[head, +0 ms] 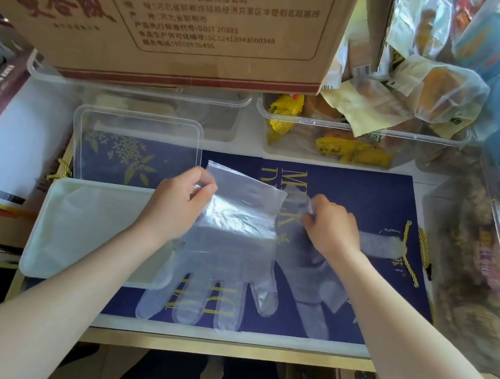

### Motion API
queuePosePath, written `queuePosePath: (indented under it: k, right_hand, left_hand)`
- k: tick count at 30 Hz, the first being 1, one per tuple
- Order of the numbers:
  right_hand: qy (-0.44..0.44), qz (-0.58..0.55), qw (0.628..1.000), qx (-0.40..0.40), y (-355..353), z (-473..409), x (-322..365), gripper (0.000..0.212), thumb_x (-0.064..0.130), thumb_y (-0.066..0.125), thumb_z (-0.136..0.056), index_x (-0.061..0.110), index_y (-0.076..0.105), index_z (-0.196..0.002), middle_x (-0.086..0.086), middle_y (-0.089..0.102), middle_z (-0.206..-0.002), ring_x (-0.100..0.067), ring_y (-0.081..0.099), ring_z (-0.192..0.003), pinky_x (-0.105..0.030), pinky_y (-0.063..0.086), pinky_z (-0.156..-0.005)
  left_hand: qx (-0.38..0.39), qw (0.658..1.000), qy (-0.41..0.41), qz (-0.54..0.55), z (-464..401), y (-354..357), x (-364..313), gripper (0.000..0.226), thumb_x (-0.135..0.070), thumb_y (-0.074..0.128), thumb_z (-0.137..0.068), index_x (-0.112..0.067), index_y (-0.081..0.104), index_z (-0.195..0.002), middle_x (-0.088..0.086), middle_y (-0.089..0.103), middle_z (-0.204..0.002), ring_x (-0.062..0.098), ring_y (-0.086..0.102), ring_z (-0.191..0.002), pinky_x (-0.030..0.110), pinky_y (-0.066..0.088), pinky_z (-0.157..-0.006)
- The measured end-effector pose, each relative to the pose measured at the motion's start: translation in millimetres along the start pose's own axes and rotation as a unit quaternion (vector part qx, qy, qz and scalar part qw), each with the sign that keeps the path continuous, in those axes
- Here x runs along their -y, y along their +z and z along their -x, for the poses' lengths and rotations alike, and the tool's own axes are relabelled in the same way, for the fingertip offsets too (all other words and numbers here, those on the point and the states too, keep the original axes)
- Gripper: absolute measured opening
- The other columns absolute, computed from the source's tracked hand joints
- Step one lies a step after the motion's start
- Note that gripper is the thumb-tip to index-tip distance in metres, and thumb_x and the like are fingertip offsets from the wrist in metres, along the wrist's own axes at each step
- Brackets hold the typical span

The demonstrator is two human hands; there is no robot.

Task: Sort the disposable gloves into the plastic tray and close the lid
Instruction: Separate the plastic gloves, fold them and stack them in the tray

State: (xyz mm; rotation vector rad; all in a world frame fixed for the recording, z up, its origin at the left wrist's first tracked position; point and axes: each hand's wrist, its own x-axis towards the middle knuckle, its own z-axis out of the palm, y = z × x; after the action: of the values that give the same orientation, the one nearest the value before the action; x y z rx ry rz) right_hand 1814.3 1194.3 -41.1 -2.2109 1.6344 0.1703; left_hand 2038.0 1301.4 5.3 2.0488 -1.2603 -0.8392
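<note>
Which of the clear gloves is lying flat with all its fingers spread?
The left glove, under the left hand; the right-hand glove lies crumpled.

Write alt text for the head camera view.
The left hand and right hand pinch the cuff of a clear disposable plastic glove spread over a navy gold-lettered paper bag. A white plastic tray sits left, its transparent lid beyond.
</note>
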Motion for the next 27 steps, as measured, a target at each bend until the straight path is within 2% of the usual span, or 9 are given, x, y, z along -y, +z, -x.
queuePosePath:
  k: [3,6,10,13,15,16,19,22,27]
  right_hand:
    - [0.045,-0.194,0.98,0.023,-11.6,2.0,-0.8,0.014,0.021,0.052,-0.091,0.008,0.057,-0.085,-0.009,0.06,-0.08,-0.027,0.054,-0.071,-0.029,0.037,-0.057]
    - [0.106,-0.45,0.884,0.069,-25.7,4.7,-7.5,0.013,0.013,0.053,-0.093,0.008,0.059,-0.083,-0.004,0.052,-0.067,-0.012,0.047,-0.049,-0.023,0.039,-0.049]
    - [0.157,-0.588,0.783,0.126,-33.3,10.6,-34.8,0.015,0.009,0.051,-0.095,0.016,0.059,-0.084,-0.001,0.064,-0.074,-0.014,0.063,-0.06,-0.024,0.049,-0.054]
    - [0.179,-0.62,0.751,0.139,-33.5,15.4,-57.1,0.019,0.004,0.052,-0.091,0.018,0.054,-0.078,0.002,0.062,-0.067,-0.012,0.062,-0.062,-0.026,0.047,-0.06]
    - [0.197,-0.587,0.775,0.122,-34.4,15.4,-67.6,0.019,0.009,0.057,-0.089,0.017,0.055,-0.072,-0.001,0.057,-0.066,-0.016,0.057,-0.065,-0.029,0.045,-0.066]
    - [0.21,-0.525,0.818,0.106,-34.1,14.0,-72.5,0.018,0.016,0.06,-0.088,0.016,0.056,-0.07,-0.003,0.059,-0.07,-0.02,0.057,-0.071,-0.032,0.046,-0.07]
    - [0.196,-0.127,0.971,0.05,-40.6,13.7,-80.5,0.012,0.023,0.055,-0.087,0.018,0.062,-0.079,-0.007,0.066,-0.088,-0.028,0.058,-0.086,-0.036,0.048,-0.076]
    - [0.179,-0.107,0.974,0.086,-49.4,7.6,-69.8,0.029,0.01,0.047,-0.088,0.018,0.061,-0.112,-0.009,0.062,-0.112,-0.03,0.057,-0.099,-0.032,0.047,-0.076]
    - [0.209,-0.264,0.938,0.081,-50.2,3.6,-54.6,0.038,0.038,0.056,-0.091,0.006,0.063,-0.109,-0.007,0.062,-0.092,-0.027,0.058,-0.091,-0.033,0.042,-0.072]
  left_hand:
    - [0.006,1.0,0.003,0.02,0.1,-2.8,2.8,0.021,-0.017,0.052,-0.092,-0.028,0.052,-0.075,-0.007,0.055,-0.067,0.008,0.048,-0.06,0.019,0.037,-0.059]
    - [0.006,0.999,0.014,0.048,1.1,-5.5,4.7,0.025,-0.015,0.053,-0.092,-0.031,0.052,-0.072,-0.01,0.052,-0.059,0.005,0.044,-0.053,0.02,0.036,-0.057]
    - [-0.017,0.998,-0.002,0.065,0.0,-9.5,11.2,0.023,-0.019,0.055,-0.091,-0.03,0.052,-0.072,-0.02,0.054,-0.054,0.002,0.046,-0.051,0.027,0.037,-0.06]
    - [-0.028,0.997,-0.013,0.077,0.4,-9.9,12.6,0.015,-0.028,0.053,-0.086,-0.029,0.053,-0.071,-0.012,0.054,-0.056,0.008,0.047,-0.055,0.029,0.037,-0.063]
    - [-0.037,0.997,-0.025,0.068,0.8,-7.6,11.9,0.02,-0.022,0.055,-0.09,-0.028,0.052,-0.071,-0.011,0.052,-0.059,0.012,0.047,-0.056,0.029,0.037,-0.061]
    - [-0.041,0.997,-0.033,0.064,0.9,-6.1,11.2,0.023,-0.018,0.054,-0.091,-0.027,0.052,-0.07,-0.011,0.051,-0.059,0.011,0.047,-0.055,0.029,0.037,-0.059]
    - [-0.051,0.996,-0.048,0.058,1.6,-2.3,6.7,0.024,-0.015,0.053,-0.092,-0.027,0.053,-0.07,-0.013,0.051,-0.059,0.01,0.047,-0.055,0.029,0.036,-0.059]
    - [-0.047,0.997,-0.047,0.046,2.9,1.1,0.7,0.024,-0.016,0.053,-0.092,-0.028,0.052,-0.071,-0.013,0.052,-0.062,0.008,0.048,-0.058,0.027,0.038,-0.058]
    - [-0.032,0.998,-0.039,0.033,7.2,8.5,-4.9,0.025,-0.016,0.053,-0.092,-0.029,0.052,-0.071,-0.013,0.051,-0.061,0.009,0.047,-0.057,0.025,0.038,-0.057]
